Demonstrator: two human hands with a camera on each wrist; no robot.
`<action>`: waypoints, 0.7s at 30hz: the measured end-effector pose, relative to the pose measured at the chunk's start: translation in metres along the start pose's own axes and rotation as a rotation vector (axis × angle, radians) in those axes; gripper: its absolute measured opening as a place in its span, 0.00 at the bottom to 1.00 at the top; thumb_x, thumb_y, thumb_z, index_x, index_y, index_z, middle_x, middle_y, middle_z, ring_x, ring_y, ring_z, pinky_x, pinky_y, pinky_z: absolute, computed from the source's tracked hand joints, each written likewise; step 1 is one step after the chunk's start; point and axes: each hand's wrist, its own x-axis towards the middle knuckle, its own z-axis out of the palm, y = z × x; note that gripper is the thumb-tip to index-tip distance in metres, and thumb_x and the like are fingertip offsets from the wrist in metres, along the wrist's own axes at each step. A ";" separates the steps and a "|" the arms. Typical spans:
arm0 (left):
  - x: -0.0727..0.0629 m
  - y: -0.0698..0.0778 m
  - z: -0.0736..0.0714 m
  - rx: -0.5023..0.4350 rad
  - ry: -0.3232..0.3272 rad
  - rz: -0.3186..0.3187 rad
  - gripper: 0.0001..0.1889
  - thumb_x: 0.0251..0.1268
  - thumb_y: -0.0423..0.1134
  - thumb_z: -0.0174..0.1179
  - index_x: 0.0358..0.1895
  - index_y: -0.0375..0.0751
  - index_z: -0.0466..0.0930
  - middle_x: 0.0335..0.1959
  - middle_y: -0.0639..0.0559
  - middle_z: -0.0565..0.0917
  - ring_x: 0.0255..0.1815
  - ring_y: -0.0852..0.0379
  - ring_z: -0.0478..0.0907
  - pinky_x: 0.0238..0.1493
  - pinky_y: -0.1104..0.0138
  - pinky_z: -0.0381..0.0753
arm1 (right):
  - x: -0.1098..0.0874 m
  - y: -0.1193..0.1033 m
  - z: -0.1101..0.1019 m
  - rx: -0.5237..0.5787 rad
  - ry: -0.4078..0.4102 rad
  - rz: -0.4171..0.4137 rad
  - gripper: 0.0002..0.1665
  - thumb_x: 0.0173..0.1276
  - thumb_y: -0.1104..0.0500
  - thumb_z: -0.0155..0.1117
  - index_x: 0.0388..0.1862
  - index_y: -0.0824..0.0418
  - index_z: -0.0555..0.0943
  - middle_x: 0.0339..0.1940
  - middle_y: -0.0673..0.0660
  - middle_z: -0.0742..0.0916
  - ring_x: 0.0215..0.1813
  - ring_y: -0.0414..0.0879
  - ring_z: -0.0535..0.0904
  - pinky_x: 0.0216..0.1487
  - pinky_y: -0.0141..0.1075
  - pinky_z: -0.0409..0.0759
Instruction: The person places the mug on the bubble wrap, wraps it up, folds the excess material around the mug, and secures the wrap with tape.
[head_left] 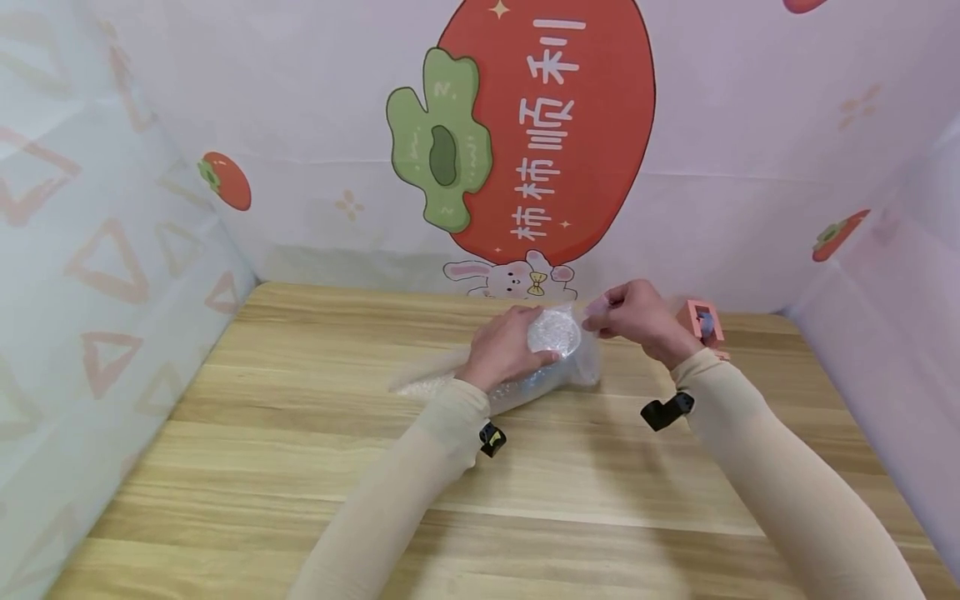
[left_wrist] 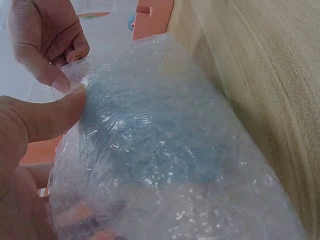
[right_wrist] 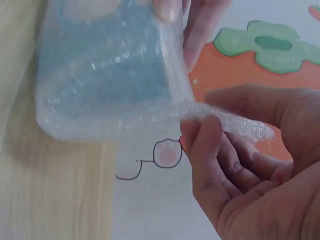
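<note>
A bundle in clear bubble wrap lies toward the back of the wooden table, slightly tilted. Through the layers a pale blue thing shows; its kind is blurred by the wrap. My left hand grips the bundle from its left side, the thumb pressing near its edge. At the bundle's right end, my right hand pinches a loose flap of the wrap between thumb and fingers. More wrap trails out flat to the left, under the left forearm.
A pink tape dispenser with a bluish roll stands behind the right wrist. The table meets a white printed cloth backdrop at the back, and similar cloth hangs on both sides.
</note>
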 end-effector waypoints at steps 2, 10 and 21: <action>0.000 0.000 0.001 -0.003 0.009 -0.004 0.43 0.61 0.56 0.72 0.77 0.48 0.65 0.74 0.51 0.69 0.70 0.48 0.69 0.71 0.49 0.66 | -0.003 0.002 0.004 0.005 0.021 -0.032 0.16 0.67 0.63 0.72 0.49 0.72 0.84 0.44 0.64 0.87 0.40 0.52 0.83 0.43 0.38 0.87; -0.004 -0.004 0.002 0.004 0.044 0.034 0.43 0.62 0.57 0.70 0.78 0.48 0.64 0.76 0.49 0.67 0.73 0.46 0.67 0.71 0.46 0.66 | -0.013 0.006 0.024 -0.079 0.101 -0.189 0.10 0.69 0.61 0.70 0.43 0.68 0.88 0.34 0.60 0.88 0.33 0.50 0.77 0.31 0.33 0.80; -0.004 -0.007 0.002 0.007 0.028 0.075 0.44 0.62 0.59 0.69 0.78 0.46 0.64 0.75 0.48 0.68 0.72 0.46 0.68 0.71 0.47 0.66 | -0.021 0.018 0.047 -0.294 0.183 -0.439 0.11 0.70 0.64 0.68 0.47 0.67 0.89 0.29 0.56 0.79 0.33 0.49 0.78 0.31 0.37 0.77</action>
